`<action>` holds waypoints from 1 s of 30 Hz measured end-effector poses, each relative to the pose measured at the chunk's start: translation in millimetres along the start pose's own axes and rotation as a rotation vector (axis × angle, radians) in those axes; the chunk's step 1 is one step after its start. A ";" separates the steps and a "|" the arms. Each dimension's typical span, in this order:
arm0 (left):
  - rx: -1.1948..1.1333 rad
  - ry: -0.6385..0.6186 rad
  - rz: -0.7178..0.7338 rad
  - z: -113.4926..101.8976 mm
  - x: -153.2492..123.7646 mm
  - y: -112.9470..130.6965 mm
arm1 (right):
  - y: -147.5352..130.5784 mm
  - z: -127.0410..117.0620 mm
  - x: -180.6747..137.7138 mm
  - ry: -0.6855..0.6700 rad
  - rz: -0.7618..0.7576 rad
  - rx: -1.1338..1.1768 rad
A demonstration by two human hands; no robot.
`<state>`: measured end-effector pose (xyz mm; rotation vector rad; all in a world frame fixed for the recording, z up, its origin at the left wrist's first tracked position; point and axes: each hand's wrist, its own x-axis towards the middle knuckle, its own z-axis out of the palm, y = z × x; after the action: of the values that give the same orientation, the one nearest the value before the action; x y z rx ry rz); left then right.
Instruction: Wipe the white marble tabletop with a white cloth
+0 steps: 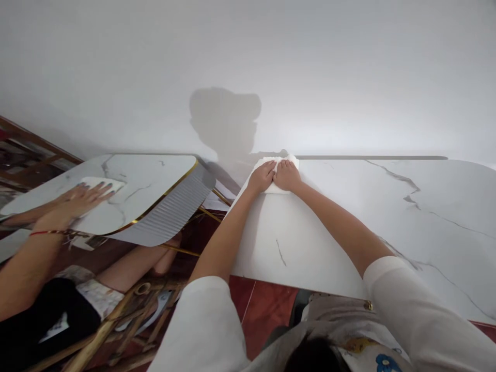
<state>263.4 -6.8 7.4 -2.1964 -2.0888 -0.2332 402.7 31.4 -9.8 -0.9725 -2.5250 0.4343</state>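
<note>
Both my hands press side by side on a folded white cloth (pixel 277 189), near the far left corner of a white marble-patterned table (pixel 294 248). My left hand (pixel 262 176) has its fingers bent over the cloth's left part. Right beside it, my right hand (pixel 287 176) rests on the cloth's right part, its fingers together and curled onto the fabric. The thumbs meet in the middle. Parts of the cloth stick out beyond the fingertips and below the hands.
A white wall (pixel 329 77) rises behind the table. To the left, a co-worker's hand (pixel 91 196) lies on a white cloth on a gold-edged marble-patterned tabletop (pixel 155 181). A wooden chair (pixel 127 320) stands below it on the red floor (pixel 263 315).
</note>
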 end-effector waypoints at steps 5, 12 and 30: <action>0.103 0.006 -0.020 14.5 30.3 8.0 | 25.5 1.4 14.1 0.041 -0.006 -0.006; 0.075 0.028 0.023 36.7 57.9 58.8 | 77.7 -16.3 -9.5 0.040 0.057 -0.030; 0.037 0.028 0.148 30.5 5.8 80.4 | 53.0 -29.5 -70.4 0.029 0.094 -0.043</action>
<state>345.1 0.1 -19.0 -2.2990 -1.8892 -0.2099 494.3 24.7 -24.0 -1.1086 -2.4794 0.3914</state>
